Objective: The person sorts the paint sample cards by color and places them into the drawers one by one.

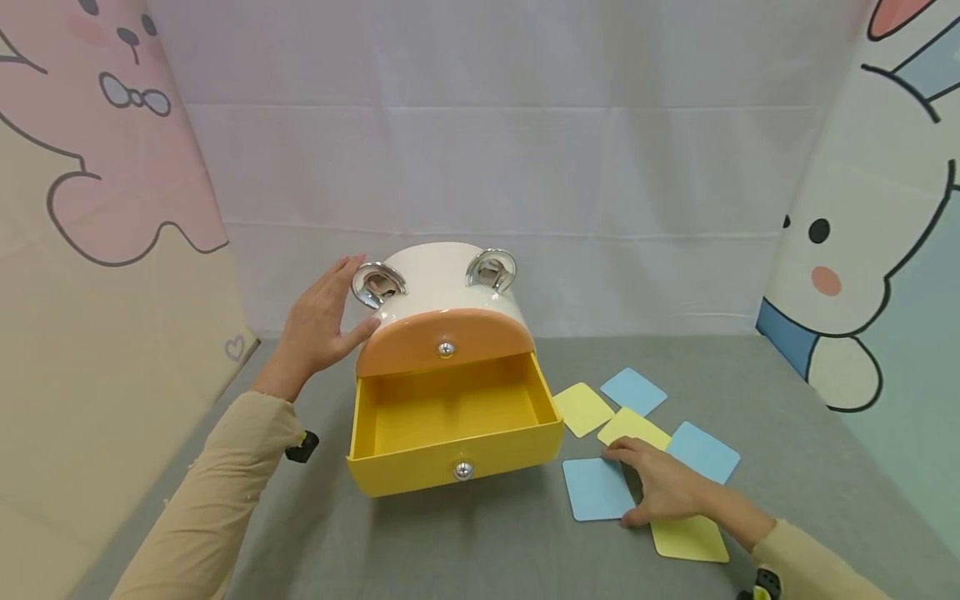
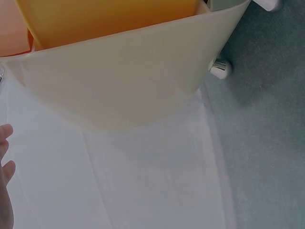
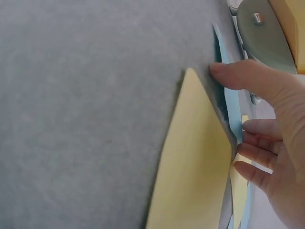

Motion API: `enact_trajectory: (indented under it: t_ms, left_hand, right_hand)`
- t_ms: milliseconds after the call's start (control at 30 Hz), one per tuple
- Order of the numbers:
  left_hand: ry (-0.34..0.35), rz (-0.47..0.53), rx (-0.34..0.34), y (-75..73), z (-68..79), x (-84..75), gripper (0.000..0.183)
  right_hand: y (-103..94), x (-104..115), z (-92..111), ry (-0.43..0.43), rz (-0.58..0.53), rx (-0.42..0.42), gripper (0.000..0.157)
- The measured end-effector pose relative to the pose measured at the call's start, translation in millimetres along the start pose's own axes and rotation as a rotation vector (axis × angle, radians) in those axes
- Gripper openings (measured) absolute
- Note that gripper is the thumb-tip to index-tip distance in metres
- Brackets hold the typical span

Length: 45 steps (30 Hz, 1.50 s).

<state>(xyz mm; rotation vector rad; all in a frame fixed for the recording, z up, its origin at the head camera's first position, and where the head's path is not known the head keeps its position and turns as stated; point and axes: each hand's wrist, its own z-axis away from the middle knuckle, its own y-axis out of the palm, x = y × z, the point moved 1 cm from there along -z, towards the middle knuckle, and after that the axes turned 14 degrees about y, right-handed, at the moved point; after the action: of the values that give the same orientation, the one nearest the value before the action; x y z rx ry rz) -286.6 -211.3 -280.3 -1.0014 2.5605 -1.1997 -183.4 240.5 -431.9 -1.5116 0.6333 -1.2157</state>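
Hands: left (image 1: 318,321) on cabinet (image 1: 442,292), right (image 1: 663,487) on six cards (image 1: 596,487).

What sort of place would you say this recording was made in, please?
Probably a staged tabletop set, not a lived-in room: a grey felt-covered table, a creased white backdrop sheet and cartoon side panels enclose it.

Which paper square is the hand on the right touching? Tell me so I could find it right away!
Start at the round white box with the open yellow drawer. Just right of the drawer, coloured squares lie scattered on the grey table. The right hand rests its fingers on the blue square closest to the drawer front; it is the only blue one next to the drawer, the other two blue ones lie farther off.
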Motion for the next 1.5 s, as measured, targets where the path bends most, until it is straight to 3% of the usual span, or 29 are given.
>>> enact_trajectory:
  t_ms: [167, 300, 667, 933, 1200, 1500]
  left_hand:
    - [0.000, -0.009, 0.010, -0.2, 0.1, -0.4, 0.085]
    - [0.000, -0.004, 0.009, -0.1, 0.5, 0.2, 0.085]
    - [0.009, -0.003, -0.004, 0.4, -1.7, 1.1, 0.085]
    - [0.009, -0.002, -0.004, 0.4, -1.8, 0.9, 0.086]
    - [0.019, -0.003, -0.008, 0.8, 0.0, 2.0, 0.085]
    - [0.019, -0.005, -0.012, 0.0, 1.0, 1.2, 0.085]
  right_hand:
    - [-9.7, -1, 0, 0.038, 0.004, 0.002, 0.078]
    - [-28.6, 0, 1, 0.065, -0.006, -0.033, 0.077]
    - [-90.8, 14, -1, -0.040, 0.037, -0.171, 0.070]
    - [-129.5, 39, -9, -0.109, 0.048, -0.190, 0.070]
    - [-141.4, 85, -29, -0.180, 0.080, -0.165, 0.069]
    - [-131.8, 142, -53, -0.270, 0.075, -0.071, 0.072]
